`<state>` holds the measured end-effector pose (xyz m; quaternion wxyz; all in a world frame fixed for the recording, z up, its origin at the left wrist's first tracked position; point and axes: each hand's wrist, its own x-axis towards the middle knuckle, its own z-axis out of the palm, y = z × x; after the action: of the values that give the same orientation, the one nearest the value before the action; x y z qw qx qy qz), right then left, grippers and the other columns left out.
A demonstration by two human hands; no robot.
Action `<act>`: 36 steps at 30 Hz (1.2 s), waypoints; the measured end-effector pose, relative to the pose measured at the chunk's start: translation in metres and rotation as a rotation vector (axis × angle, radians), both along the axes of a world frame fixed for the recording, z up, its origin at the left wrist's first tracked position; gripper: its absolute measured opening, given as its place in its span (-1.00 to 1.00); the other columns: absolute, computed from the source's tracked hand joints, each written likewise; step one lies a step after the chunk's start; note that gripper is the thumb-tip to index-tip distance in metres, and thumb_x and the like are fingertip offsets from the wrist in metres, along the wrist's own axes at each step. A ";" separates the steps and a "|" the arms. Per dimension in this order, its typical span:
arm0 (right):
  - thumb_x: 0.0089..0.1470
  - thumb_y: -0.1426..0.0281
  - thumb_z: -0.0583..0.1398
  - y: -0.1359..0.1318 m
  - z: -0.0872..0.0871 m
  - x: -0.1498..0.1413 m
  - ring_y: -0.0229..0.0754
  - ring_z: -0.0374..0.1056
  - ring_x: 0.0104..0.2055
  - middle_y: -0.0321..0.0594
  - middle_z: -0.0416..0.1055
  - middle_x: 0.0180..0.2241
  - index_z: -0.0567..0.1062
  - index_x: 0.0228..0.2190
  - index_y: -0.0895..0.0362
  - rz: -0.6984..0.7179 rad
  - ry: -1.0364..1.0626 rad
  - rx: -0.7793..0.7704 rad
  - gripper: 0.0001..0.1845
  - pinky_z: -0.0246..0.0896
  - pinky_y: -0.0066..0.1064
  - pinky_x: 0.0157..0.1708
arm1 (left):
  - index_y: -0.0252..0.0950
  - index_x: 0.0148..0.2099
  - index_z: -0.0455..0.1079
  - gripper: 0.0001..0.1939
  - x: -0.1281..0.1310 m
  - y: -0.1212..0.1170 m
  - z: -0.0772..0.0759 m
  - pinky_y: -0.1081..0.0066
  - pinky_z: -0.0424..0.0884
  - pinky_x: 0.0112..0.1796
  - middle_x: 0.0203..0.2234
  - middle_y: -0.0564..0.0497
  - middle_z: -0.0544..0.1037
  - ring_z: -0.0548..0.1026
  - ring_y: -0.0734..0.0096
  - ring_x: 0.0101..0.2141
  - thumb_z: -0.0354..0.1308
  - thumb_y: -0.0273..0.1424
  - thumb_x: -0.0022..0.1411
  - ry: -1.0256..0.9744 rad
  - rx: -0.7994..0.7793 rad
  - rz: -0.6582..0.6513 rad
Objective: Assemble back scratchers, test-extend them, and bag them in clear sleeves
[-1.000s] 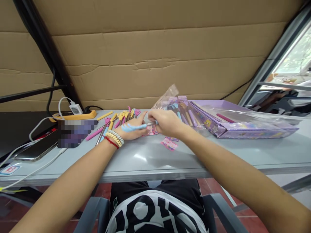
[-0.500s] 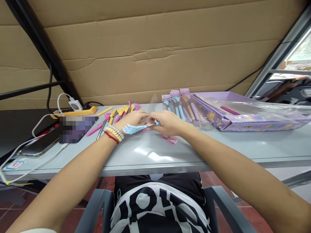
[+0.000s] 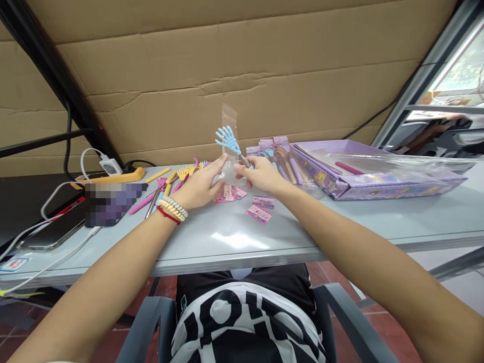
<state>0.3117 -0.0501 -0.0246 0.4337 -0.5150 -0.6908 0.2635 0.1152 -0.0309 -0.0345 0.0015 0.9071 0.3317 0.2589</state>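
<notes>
My right grip (image 3: pixel 263 175) is closed around the lower part of a blue hand-shaped scratcher (image 3: pixel 228 139), so its spread fingers and a bit of metal rod stay uncovered, tilted up and leftward, raised above the desk (image 3: pixel 234 249). Held low like this, the blue head sits clear of my knuckles. My left grip (image 3: pixel 199 190) is half curled with thumb and fingers apart, facing the other; a clear plastic bag (image 3: pixel 229 115) stands upright between the two, behind the blue head. I can't tell whether my left fingertips pinch its film or merely rest near it.

Just below, small pink cards (image 3: pixel 259 214) lie flat in front of me, within easy reach of both sides. Beyond my left wrist is a heap of loose scratchers (image 3: pixel 182 174), yellow, pink and blue, heads mostly pointing away. On the right, wrapped scratchers (image 3: pixel 296 171) lie side by side, headers toward the cardboard wall (image 3: pixel 242 65), apparently grouped away from the loose ones. Next to them is a purple box (image 3: pixel 401 190), with clear film over it. A phone (image 3: pixel 113 204) lies far left, well aside.
</notes>
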 end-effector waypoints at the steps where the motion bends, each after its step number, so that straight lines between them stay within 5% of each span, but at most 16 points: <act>1: -0.03 0.27 0.22 0.000 0.000 -0.001 -0.36 0.17 -0.63 -0.23 0.45 -0.47 0.41 -0.29 0.18 0.035 0.064 -0.028 -0.72 0.07 -0.43 -0.58 | -0.32 0.38 -0.14 -0.34 0.000 0.000 0.000 0.20 0.13 0.18 0.31 -0.13 0.06 0.17 0.21 0.22 -0.11 -0.35 0.28 0.004 -0.003 -0.001; 7: -0.22 0.45 0.26 0.005 -0.005 -0.001 -0.38 0.11 -0.65 -0.43 0.31 -0.58 0.30 -0.15 0.14 0.049 0.326 -0.014 -0.50 0.03 -0.45 -0.61 | -0.40 0.38 -0.16 -0.28 -0.001 -0.002 0.001 0.24 0.17 0.17 0.29 -0.18 0.10 0.23 0.19 0.19 -0.06 -0.39 0.22 0.003 -0.009 -0.030; 13: -0.14 0.44 0.18 0.008 -0.006 0.005 -0.28 0.25 -0.46 -0.33 0.37 -0.49 0.34 -0.24 0.15 -0.112 0.149 0.265 -0.67 0.14 -0.38 -0.39 | -0.35 0.35 -0.06 -0.24 0.000 -0.005 0.002 0.24 0.32 0.04 0.21 -0.19 0.23 0.39 0.22 0.02 -0.01 -0.50 0.08 -0.030 -0.067 -0.062; 19: -0.09 0.47 0.14 0.005 -0.006 0.003 -0.25 0.25 -0.41 -0.27 0.38 -0.44 0.38 -0.36 0.14 -0.145 -0.012 0.415 -0.84 0.13 -0.37 -0.31 | -0.15 0.22 -0.07 -0.31 0.005 -0.003 0.003 0.34 0.43 -0.19 0.18 -0.16 0.25 0.47 0.38 -0.15 0.03 -0.46 0.03 -0.502 -0.388 -0.094; 24: -0.08 0.46 0.14 0.004 -0.008 0.002 -0.25 0.22 -0.42 -0.27 0.36 -0.45 0.39 -0.36 0.15 -0.136 -0.034 0.437 -0.85 0.11 -0.38 -0.34 | -0.20 -0.09 0.01 -0.59 0.006 0.001 0.008 0.36 0.40 -0.33 -0.19 -0.04 0.54 0.52 0.42 -0.36 0.12 -0.33 0.05 -0.817 -0.657 0.001; 29: -0.07 0.43 0.13 0.004 -0.008 0.003 -0.25 0.22 -0.42 -0.27 0.37 -0.43 0.38 -0.36 0.14 -0.122 -0.022 0.428 -0.86 0.11 -0.39 -0.34 | -0.29 -0.32 0.20 -0.71 0.006 -0.003 0.010 0.37 0.37 -0.35 -0.38 -0.05 0.58 0.51 0.41 -0.44 0.19 -0.23 0.05 -0.709 -0.882 -0.026; 36: -0.06 0.44 0.13 0.000 -0.008 0.000 -0.26 0.21 -0.41 -0.28 0.37 -0.45 0.38 -0.40 0.15 -0.033 -0.080 0.515 -0.91 0.09 -0.41 -0.34 | -0.35 -0.22 0.49 -0.61 0.006 -0.005 0.007 0.38 0.40 -0.36 -0.34 -0.08 0.59 0.48 0.41 -0.40 0.19 -0.11 0.09 -0.442 -0.773 -0.075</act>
<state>0.3122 -0.0503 -0.0326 0.5271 -0.4090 -0.7432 0.0511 0.1212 -0.0362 -0.0274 0.4208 0.7743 0.3625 0.3032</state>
